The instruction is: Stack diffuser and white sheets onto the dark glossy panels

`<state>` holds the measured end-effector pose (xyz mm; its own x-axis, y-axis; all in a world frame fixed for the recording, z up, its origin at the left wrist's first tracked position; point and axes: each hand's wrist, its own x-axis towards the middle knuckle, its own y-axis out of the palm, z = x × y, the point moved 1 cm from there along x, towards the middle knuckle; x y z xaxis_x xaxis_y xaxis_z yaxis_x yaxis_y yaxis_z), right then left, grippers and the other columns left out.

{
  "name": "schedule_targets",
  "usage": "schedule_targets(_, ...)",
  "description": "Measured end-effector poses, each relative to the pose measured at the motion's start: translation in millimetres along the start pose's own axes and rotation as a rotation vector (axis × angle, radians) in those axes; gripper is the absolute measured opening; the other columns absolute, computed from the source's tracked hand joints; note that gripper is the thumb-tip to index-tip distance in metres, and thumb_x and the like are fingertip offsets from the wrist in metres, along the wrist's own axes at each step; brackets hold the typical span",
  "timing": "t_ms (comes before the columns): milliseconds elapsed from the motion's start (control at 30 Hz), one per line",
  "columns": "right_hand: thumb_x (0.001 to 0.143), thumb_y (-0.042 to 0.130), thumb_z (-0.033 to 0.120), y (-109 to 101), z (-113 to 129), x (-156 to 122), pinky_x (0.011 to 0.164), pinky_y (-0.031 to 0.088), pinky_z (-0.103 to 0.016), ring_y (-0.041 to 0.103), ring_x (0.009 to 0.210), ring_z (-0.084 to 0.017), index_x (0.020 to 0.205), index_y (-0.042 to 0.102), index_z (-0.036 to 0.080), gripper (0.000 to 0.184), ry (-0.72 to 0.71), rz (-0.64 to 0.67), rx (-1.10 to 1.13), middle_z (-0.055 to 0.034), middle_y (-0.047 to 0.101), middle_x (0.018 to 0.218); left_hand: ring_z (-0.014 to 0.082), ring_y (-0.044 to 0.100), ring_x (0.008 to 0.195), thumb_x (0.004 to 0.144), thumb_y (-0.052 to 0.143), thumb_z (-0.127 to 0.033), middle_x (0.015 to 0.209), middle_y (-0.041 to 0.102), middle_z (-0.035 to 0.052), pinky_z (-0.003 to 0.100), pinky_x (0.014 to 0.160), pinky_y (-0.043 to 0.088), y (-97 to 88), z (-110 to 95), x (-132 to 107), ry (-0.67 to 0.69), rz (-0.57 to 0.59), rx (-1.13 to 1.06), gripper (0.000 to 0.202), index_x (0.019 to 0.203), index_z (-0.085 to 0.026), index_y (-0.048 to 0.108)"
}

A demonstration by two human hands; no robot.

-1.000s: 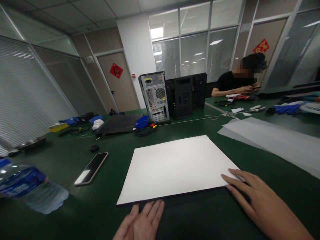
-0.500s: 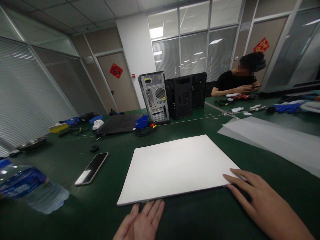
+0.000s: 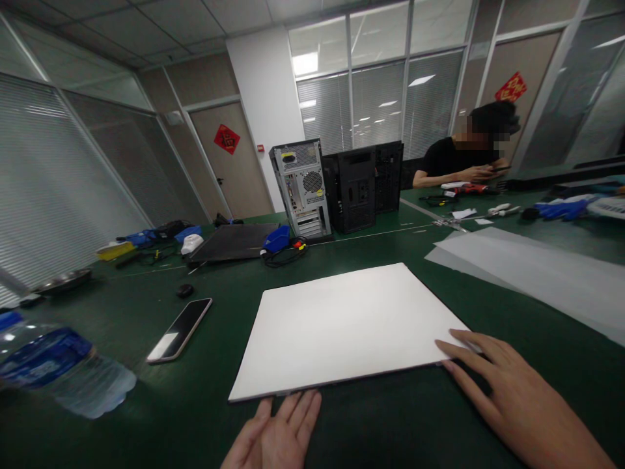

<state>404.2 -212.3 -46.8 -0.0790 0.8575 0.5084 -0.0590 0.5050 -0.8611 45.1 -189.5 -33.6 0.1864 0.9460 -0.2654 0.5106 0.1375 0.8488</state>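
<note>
A flat white rectangular panel (image 3: 336, 329) with a thin dark edge lies on the green tabletop in front of me. At its near edge, left of the middle, my left hand (image 3: 278, 433) is turned palm up, with its fingers extended and the fingertips against the edge. Whether those fingertips reach underneath is hard to see. Over the panel's near right corner rests my right hand (image 3: 508, 391), palm down, its fingers apart. Two of its fingertips lie on the white face, and the thumb is by the near edge.
To the left are a water bottle (image 3: 63, 368), a phone (image 3: 180, 331) and a small black round object (image 3: 185, 290). Computer cases (image 3: 303, 189) stand behind the panel. Translucent sheets (image 3: 532, 273) lie to the right. Across the table sits a person (image 3: 454, 159) holding something dark.
</note>
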Motion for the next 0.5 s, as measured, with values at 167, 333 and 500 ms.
schedule_targets(167,0.086,0.045,0.058,-0.5,1.2,1.4,0.097,0.045,-0.048,0.051,0.116,-0.026,0.122,0.059,0.035,0.045,0.002,-0.008,-0.002,-0.0017,0.055,0.127,0.0324,0.037,0.135,0.075,0.053,-0.029,0.122,0.066,0.0060,0.057,0.112,0.028,0.7,0.4,-0.5,0.017,0.007,-0.015,0.013,0.070,-0.024,0.063)
schedule_targets(333,0.086,0.045,0.057,-0.2,0.6,1.1,0.097,0.046,-0.047,0.052,0.115,-0.025,0.121,0.060,0.036,0.044,-0.002,-0.019,-0.004,-0.0010,0.056,0.126,0.0326,0.034,0.137,0.074,0.054,-0.030,0.126,0.063,0.0031,0.056,0.112,0.029,-0.6,0.2,-0.8,0.010,0.009,0.001,0.012,0.068,-0.025,0.064)
schedule_targets(500,0.086,0.046,0.057,-0.9,-0.5,0.9,0.097,0.046,-0.047,0.052,0.115,-0.025,0.123,0.059,0.036,0.045,0.006,-0.003,-0.006,-0.0020,0.055,0.128,0.0325,0.034,0.137,0.074,0.054,-0.027,0.126,0.063,0.0040,0.056,0.111,0.030,1.1,-0.3,-1.7,0.000,0.000,0.002,0.011,0.068,-0.025,0.063)
